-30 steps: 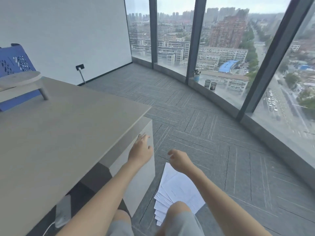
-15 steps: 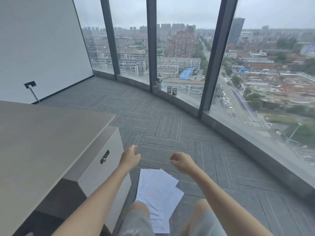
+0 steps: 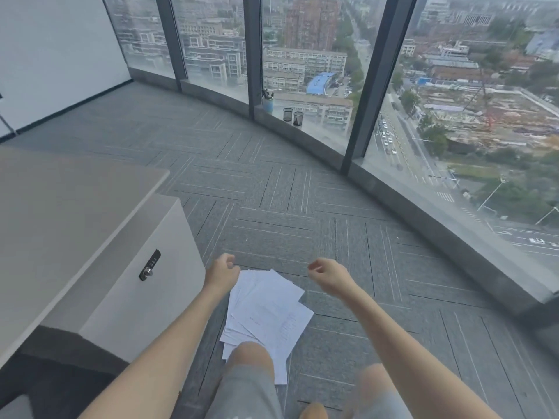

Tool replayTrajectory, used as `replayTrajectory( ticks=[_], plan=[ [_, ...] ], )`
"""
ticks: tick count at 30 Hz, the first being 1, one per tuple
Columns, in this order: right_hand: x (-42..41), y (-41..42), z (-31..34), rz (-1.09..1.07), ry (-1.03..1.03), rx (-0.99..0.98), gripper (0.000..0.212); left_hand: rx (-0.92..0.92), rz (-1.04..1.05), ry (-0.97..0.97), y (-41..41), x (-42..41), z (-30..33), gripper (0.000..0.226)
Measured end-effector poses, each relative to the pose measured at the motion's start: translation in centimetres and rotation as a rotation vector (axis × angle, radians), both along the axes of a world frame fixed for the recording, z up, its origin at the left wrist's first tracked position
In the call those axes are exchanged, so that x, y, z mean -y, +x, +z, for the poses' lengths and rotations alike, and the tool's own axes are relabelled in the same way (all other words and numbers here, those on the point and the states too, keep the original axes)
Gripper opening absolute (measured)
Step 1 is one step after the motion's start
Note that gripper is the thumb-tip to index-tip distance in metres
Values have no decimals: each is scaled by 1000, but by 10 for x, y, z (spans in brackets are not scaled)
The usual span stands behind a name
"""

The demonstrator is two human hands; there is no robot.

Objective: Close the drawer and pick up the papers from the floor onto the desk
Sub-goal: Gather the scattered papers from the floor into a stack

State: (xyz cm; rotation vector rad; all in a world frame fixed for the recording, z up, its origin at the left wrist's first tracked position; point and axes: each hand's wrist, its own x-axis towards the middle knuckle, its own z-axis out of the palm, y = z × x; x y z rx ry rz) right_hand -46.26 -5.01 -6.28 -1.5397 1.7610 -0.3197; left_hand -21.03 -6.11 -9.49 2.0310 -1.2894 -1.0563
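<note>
At lower centre of the frame: papers (image 3: 266,309), white printed sheets, lying in a loose fanned stack on the grey carpeted floor (image 3: 302,207), partly hidden by a bare knee (image 3: 249,355) in grey shorts.

Left hand (image 3: 222,272): hovering at the upper left edge of the stack, fingers loosely curled, holding nothing; whether it is touching the top sheet cannot be told.

Right hand (image 3: 328,275): hanging above the carpet to the right of the stack, apart from it, fingers curled inward, empty.

Along the left of the frame: desk (image 3: 60,201), pale top, bare in the visible part. Below its edge a white drawer unit (image 3: 145,300) is standing, its front sitting flush, with a black combination lock (image 3: 149,265) on its face.

Across the upper right: curved windows (image 3: 308,62) overlooking city buildings; two dark mesh cups (image 3: 292,115) and a blue pot (image 3: 267,102) are standing on the sill.
</note>
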Motion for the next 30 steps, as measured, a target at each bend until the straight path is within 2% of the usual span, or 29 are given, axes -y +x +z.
replayTrajectory(
  ticks=[7,12,22,27,30],
  plan=[
    [59,5,-74,-102,78,55,34,-9,72,128,16,40,-75,41],
    [100,15,-151,-169,102,112,43,13,65,224,31,74,-150,43],
    [132,43,-328,-258,326,97,56,-47,53,446,51,121,-314,67],
    [132,53,-425,-283,428,-17,58,60,-53,482,63,131,-391,64],
    [124,56,-471,-212,505,-170,62,161,-252,511,61,132,-433,68]
  ],
)
